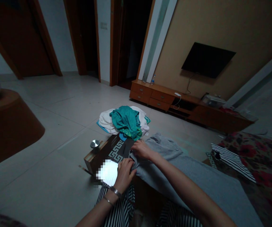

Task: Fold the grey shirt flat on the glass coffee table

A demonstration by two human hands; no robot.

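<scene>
A grey cloth garment [180,170] lies spread across my lap, with its folded edge near the low wooden table [98,154]. My left hand [124,174] grips the edge of the grey garment from the near side, and metal bangles sit on that wrist. My right hand [142,149] pinches the same cloth a little farther out. Just left of my left hand, a bright pixelated patch [107,172] hides whatever lies there. A dark patterned cloth [120,149] with a white key border covers the tabletop beside my hands.
A heap of teal and white laundry [126,121] sits on the tiled floor beyond the table, and a small metal dish [95,144] stands on the table's corner. To the right, a black-and-white striped cloth [233,162] lies on a red floral bedspread [254,157].
</scene>
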